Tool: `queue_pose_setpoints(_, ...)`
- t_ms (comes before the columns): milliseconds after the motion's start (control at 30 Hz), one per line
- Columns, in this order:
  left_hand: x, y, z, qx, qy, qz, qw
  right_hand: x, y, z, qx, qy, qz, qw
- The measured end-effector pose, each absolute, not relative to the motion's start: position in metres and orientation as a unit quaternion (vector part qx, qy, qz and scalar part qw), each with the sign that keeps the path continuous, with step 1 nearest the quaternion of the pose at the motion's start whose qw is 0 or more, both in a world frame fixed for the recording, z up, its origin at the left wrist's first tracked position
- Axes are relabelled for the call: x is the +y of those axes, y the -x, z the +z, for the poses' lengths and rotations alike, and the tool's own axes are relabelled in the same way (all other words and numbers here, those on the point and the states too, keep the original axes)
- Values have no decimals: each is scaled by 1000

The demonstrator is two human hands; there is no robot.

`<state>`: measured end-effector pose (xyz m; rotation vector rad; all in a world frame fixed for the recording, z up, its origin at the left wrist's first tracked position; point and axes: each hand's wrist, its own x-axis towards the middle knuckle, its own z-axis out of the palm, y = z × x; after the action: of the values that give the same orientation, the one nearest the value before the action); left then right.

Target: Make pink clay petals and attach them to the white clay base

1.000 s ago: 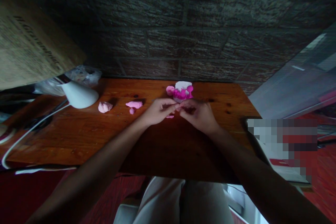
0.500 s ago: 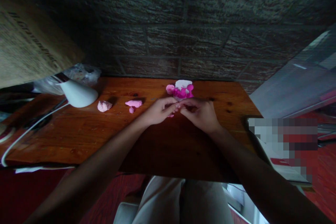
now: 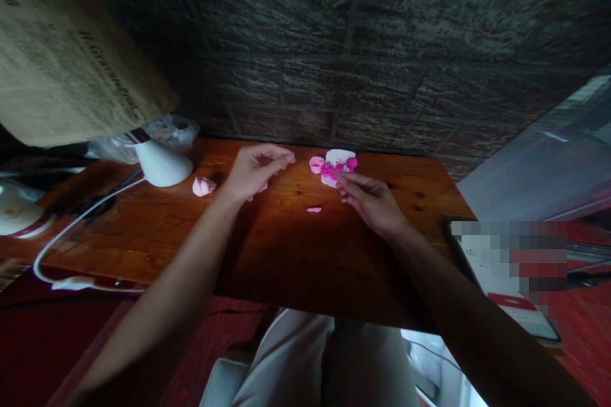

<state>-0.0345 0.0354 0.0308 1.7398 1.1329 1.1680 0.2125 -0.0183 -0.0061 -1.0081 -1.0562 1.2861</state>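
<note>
Hands part above the pink clay-like pieces

Dark print reading roughly "H.GravurePrint" runs across the lampshade [image 3: 71, 76] at the wooden table's [image 3: 286, 254] left end; its smaller lines are too blurred to read.

The left hand [image 3: 252, 172] has its thumb and fingertips drawn close together over the table; whether anything is pinched there cannot be told. The right hand [image 3: 375, 203] is bunched, its fingertips at the near side of the magenta pieces [image 3: 327, 169] on a white slab [image 3: 340, 156] by the table's back edge; its hold, too, cannot be made out.

Half a second ago the fingertips met in front of the slab. Now the left hand has shifted toward the table's left end, and the small pink sliver [image 3: 314, 209] lies in plain view between the hands. A pale pink lump [image 3: 203, 186] rests near the lamp base [image 3: 165, 164].
</note>
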Motion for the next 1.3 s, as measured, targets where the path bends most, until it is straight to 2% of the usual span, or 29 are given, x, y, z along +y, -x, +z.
queue_pose_setpoints(300, 30, 111, 26, 507, -722, 404, 239, -22, -207, -11, -465, 399, 583, 533)
queue_pose_setpoints(467, 24, 112, 2, 509, -734, 363, 265, -23, -203, -16, -475, 403, 581, 524)
queue_pose_setpoints(800, 22, 111, -18, 515, -763, 378, 98, -24, -203, -19, -510, 401, 576, 497)
queue_pose_setpoints(1067, 20, 114, -23, 512, -746, 387, 178, -24, -206, -17, -527, 411, 562, 487)
queue_pose_setpoints(1300, 17, 115, -20, 503, -758, 372, 185, -17, -211, -23, -469, 424, 561, 535)
